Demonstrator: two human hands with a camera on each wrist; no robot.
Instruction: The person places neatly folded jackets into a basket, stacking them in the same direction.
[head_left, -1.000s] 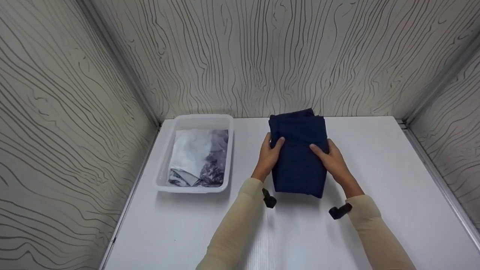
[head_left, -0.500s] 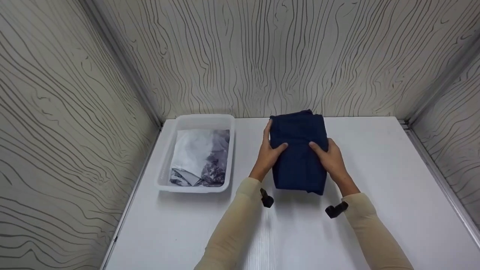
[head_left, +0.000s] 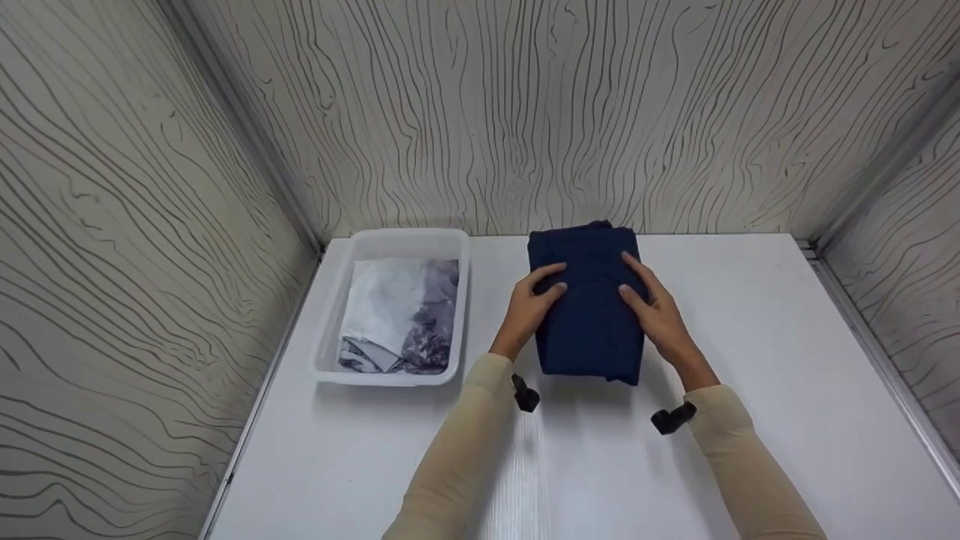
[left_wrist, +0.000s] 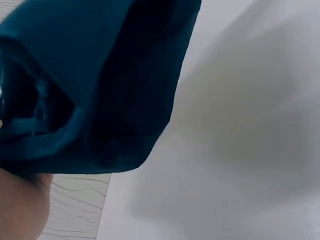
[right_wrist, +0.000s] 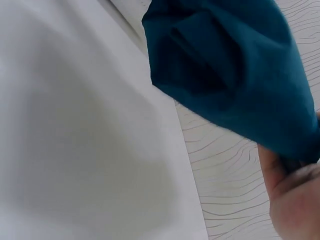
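Observation:
A folded navy cloth garment [head_left: 589, 330] is held between both hands over the right half of the white table in the head view. My left hand [head_left: 525, 307] grips its left side, thumb and index finger on top. On the right side my right hand [head_left: 664, 319] holds it the same way; the remaining fingers of both hands are hidden. Seen from the left wrist, the garment [left_wrist: 140, 80] hangs above the table, with a broad shadow below. The right wrist view shows loose layers opening at the near end of the garment [right_wrist: 270, 85].
To the left stands a white plastic tray [head_left: 386, 379] with a folded white and grey-purple patterned cloth [head_left: 390, 300] in it. Wood-patterned panels [head_left: 510, 112] enclose the white table [head_left: 765, 322] at the back and sides. Small black devices [head_left: 673, 418] sit at both wrists.
The garment has shifted slightly left in the head view. Both index fingers have come from the garment's sides onto its top, and its upper corner flap now sticks out less.

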